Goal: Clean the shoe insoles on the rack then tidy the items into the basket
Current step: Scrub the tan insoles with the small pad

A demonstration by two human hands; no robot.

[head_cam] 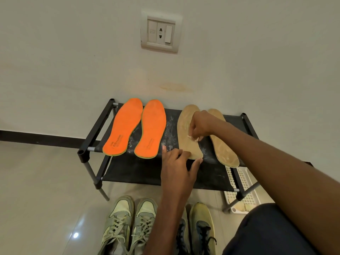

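Note:
Two orange insoles (123, 126) (151, 128) lie side by side on the left of the black shoe rack (95, 129). Two tan insoles sit on the right. My left hand (177, 162) holds the heel end of the nearer tan insole (184, 124), fingers on top and thumb at its edge. My right hand (199, 125) grips a small pale wad, a cloth or tissue (193, 138), pressed on the middle of that insole. The other tan insole (223, 150) lies to the right, partly under my right forearm. A white perforated basket (244, 183) stands on the floor under the rack's right end.
White powder or dust marks the rack's top cloth (170, 131) between the insoles. Two pairs of sneakers (128, 223) (201, 229) stand on the tiled floor in front of the rack. The wall with a socket plate (160, 33) is right behind. My knee (276, 230) is at the lower right.

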